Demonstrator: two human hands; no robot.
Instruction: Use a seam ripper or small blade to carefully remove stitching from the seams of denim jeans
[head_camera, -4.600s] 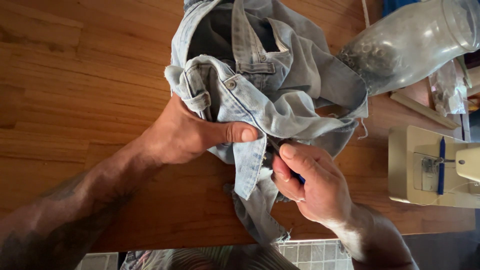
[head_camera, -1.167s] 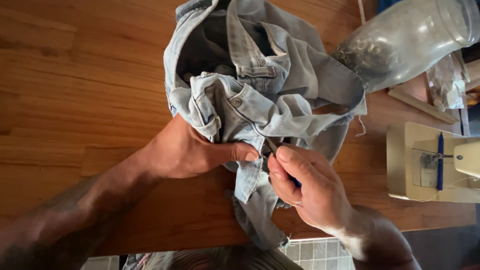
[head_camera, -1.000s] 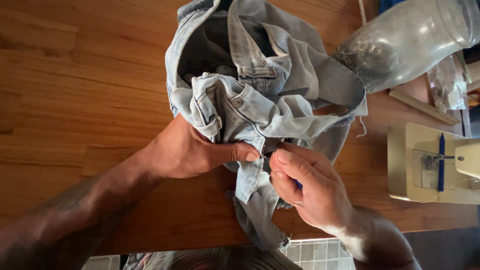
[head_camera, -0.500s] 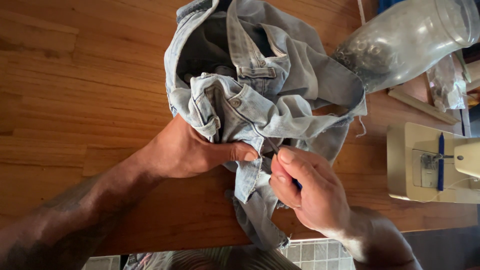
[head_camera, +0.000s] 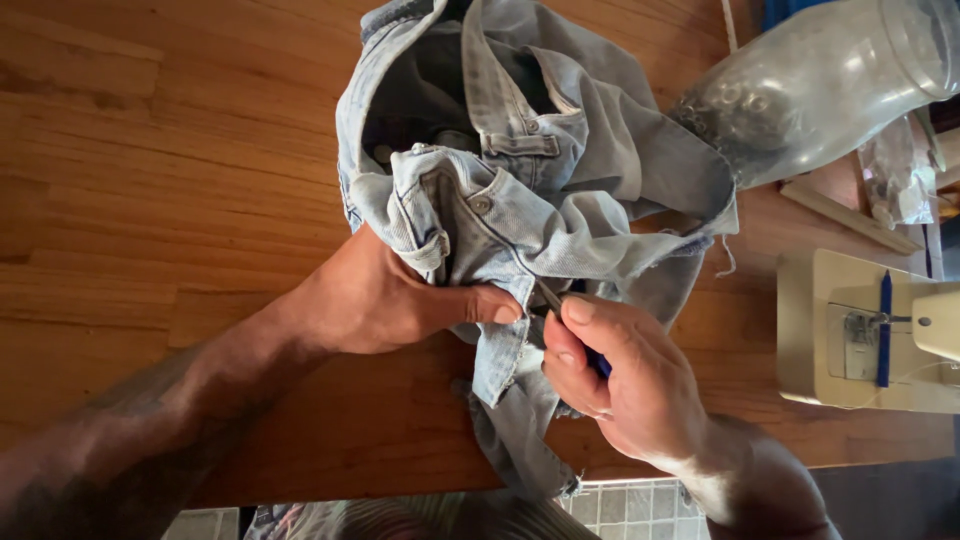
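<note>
A pair of light blue denim jeans (head_camera: 540, 170) lies bunched on the wooden table (head_camera: 150, 180), waistband and button facing up. My left hand (head_camera: 390, 300) grips a fold of the denim below the button, thumb pressed on the fabric. My right hand (head_camera: 620, 380) pinches a small tool with a thin metal tip and blue handle (head_camera: 560, 305), its point at a seam of the jeans right next to my left thumb. A strip of denim hangs off the table's front edge between my hands.
A large clear glass jar (head_camera: 810, 90) with small dark items inside lies tilted at the upper right. A cream sewing machine (head_camera: 870, 330) stands at the right edge. A small plastic bag (head_camera: 895, 180) lies near the jar. Tiled floor shows below the table edge.
The jeans have been pulled slightly closer and re-bunched since the oldest frame. My right hand has shifted a little up toward the seam; my left hand keeps its grip.
</note>
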